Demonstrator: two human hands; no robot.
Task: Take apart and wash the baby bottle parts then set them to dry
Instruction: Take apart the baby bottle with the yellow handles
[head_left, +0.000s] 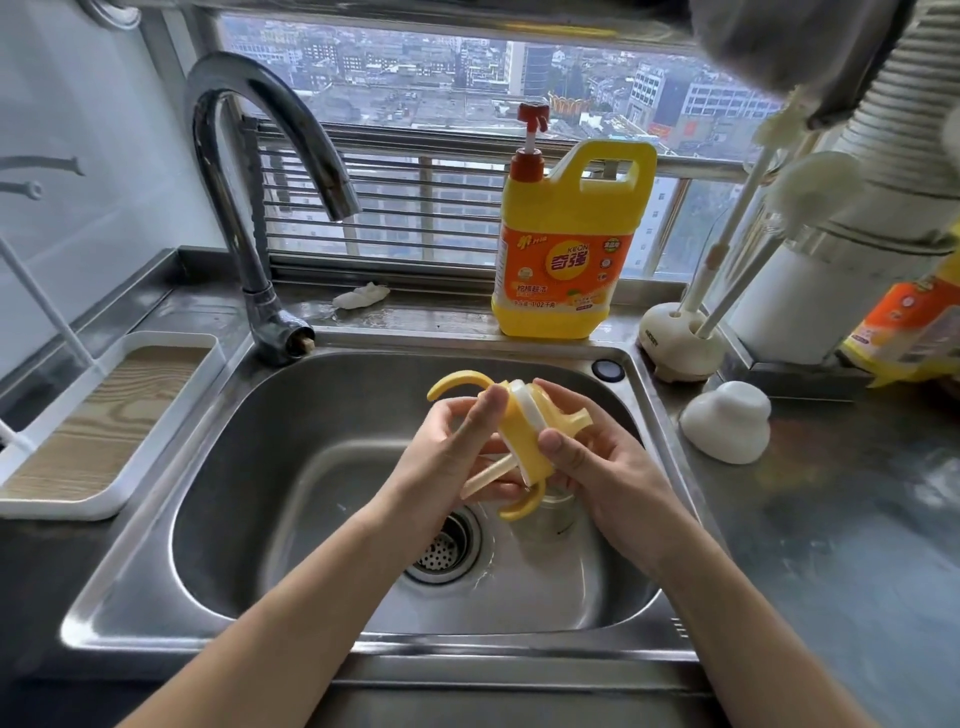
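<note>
Over the steel sink (218, 467) both hands hold the yellow bottle collar (524, 441), which has two curved handles and a white ring along its edge. My left hand (447, 452) grips it from the left, thumb on top. My right hand (592, 462) grips it from the right, thumb pressed on the yellow side. A pale straw piece (488, 475) sticks out below the collar between my hands. The clear bottle body (550, 514) lies in the basin under my right hand. A white cap (725, 421) sits on the counter to the right.
The faucet (270, 171) arches over the sink's back left. A yellow dish soap jug (566, 244) stands behind the sink. A brush holder (680, 343) with white brushes is at the right. A white drying tray (104, 421) lies left of the sink. The drain strainer (441, 545) sits mid-basin.
</note>
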